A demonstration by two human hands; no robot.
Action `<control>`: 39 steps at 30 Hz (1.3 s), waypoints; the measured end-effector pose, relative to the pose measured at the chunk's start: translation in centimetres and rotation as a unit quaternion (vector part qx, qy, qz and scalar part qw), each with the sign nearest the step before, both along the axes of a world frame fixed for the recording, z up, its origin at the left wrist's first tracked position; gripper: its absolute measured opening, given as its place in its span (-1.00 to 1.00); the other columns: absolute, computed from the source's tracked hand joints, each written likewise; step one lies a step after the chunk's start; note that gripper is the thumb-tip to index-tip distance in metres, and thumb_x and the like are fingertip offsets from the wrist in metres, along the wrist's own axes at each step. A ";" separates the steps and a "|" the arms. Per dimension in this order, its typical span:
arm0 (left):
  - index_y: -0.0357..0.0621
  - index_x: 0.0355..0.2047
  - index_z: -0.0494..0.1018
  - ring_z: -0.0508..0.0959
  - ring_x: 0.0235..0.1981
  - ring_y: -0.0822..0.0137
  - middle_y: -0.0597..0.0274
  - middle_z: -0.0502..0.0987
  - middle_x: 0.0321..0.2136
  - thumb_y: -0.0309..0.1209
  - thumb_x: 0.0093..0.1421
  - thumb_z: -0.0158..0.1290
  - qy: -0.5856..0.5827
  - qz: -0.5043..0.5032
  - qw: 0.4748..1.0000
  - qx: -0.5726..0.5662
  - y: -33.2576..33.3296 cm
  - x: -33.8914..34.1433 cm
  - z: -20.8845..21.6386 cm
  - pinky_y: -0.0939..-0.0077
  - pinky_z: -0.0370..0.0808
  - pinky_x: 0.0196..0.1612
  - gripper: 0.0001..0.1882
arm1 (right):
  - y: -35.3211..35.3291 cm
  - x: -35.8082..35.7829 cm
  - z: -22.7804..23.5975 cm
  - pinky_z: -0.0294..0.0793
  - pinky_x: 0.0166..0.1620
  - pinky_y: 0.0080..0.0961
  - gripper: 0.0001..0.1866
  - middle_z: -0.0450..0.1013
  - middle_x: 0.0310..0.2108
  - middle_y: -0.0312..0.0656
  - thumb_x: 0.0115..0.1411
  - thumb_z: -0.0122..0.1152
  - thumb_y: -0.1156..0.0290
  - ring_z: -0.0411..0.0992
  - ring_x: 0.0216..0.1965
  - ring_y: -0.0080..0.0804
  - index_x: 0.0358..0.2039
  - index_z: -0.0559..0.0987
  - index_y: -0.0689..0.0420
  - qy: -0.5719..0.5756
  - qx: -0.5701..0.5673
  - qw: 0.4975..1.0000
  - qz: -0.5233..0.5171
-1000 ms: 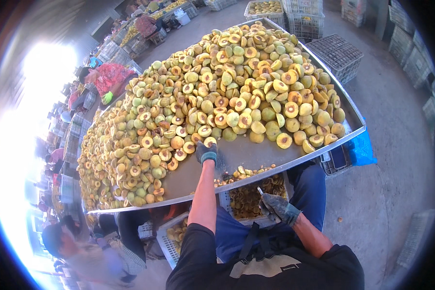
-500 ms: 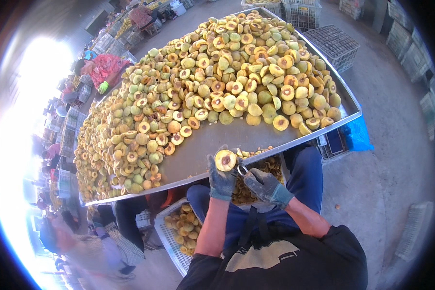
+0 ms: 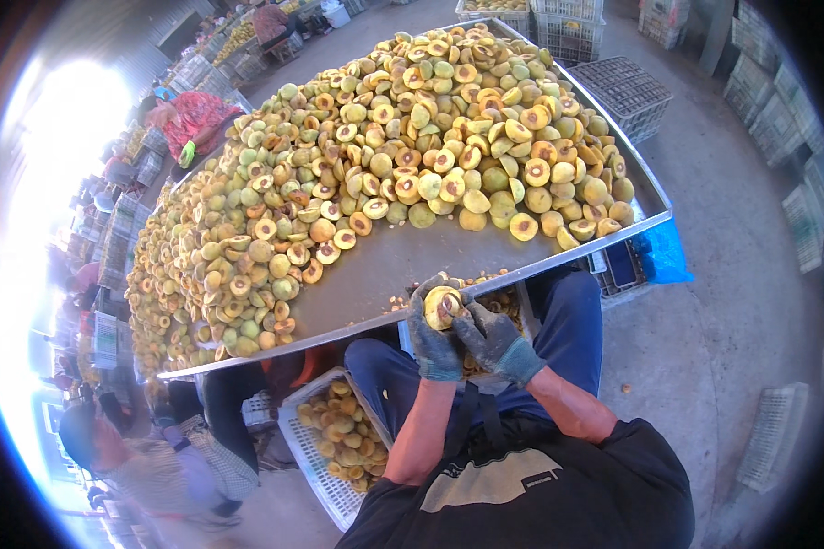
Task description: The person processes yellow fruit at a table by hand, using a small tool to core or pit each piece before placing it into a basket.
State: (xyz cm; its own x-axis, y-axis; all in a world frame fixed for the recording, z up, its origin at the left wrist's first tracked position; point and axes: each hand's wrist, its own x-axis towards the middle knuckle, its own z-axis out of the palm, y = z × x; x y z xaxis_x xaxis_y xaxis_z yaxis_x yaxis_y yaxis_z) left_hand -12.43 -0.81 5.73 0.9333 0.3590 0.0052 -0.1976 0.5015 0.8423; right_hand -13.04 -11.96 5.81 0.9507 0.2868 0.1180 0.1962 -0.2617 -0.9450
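My gloved left hand (image 3: 431,346) is closed round a yellow peach half (image 3: 442,307) just off the near edge of the metal table (image 3: 348,291). The cut face, with its dark brown stone hollow, is turned up. My gloved right hand (image 3: 500,344) presses its fingers against the right side of this half. Its looped metal pitting tool is now hidden between fingers and fruit. A big heap of peach halves (image 3: 384,169) covers most of the tabletop. Below my hands, a container of small brownish pieces (image 3: 508,306) sits partly hidden between my knees.
A white crate (image 3: 319,476) of peach halves stands by my left leg. At the lower left another person (image 3: 169,467) sits close to the table; a person in red (image 3: 192,119) works at its far left. A blue bag (image 3: 661,252) hangs near the right corner. Stacked crates (image 3: 568,32) stand behind.
My right hand has moved left and up against the peach half, bringing the metal loop to it. My left hand has turned the half slightly. The whole view has shifted a little.
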 end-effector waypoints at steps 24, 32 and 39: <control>-0.35 -0.26 0.44 0.58 -0.60 0.12 -0.05 0.57 -0.47 -0.10 0.39 -0.16 0.099 -0.049 0.984 -0.138 1.9 1.1 -0.5 0.34 0.61 -0.53 -0.53 | -1.2 0.1 -0.8 0.46 -0.22 -0.20 -0.75 0.49 -0.33 0.10 0.39 -0.10 0.37 0.50 -0.32 0.00 -0.14 0.54 0.19 -0.029 0.013 0.979 0.202; -0.33 -0.26 0.46 0.57 -0.62 0.20 0.03 0.55 -0.47 -0.17 0.35 -0.12 0.114 0.063 0.991 -0.034 0.8 0.1 1.7 0.44 0.57 -0.56 -0.60 | -0.8 0.2 -1.1 0.47 -0.17 -0.23 -0.75 0.52 -0.27 0.09 0.37 -0.04 0.35 0.51 -0.27 -0.03 -0.11 0.55 0.19 -0.050 -0.013 0.976 0.211; -0.43 -0.31 0.55 0.60 -0.57 0.27 0.04 0.60 -0.49 -0.10 0.42 -0.18 0.101 0.116 0.988 0.033 1.0 -0.3 0.3 0.47 0.59 -0.46 -0.45 | -0.5 -0.3 0.0 0.48 -0.26 -0.24 -0.81 0.48 -0.32 0.05 0.21 0.11 0.46 0.49 -0.30 -0.02 -0.18 0.52 0.23 -0.039 0.041 0.976 0.209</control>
State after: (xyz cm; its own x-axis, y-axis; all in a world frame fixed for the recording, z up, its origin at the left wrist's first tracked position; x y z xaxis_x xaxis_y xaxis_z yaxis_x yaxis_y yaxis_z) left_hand -12.69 0.15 6.07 0.8109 0.5679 -0.1413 -0.1255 0.4046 0.9059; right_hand -13.34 -12.43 5.80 0.7401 0.6339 0.2247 0.3421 -0.0672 -0.9372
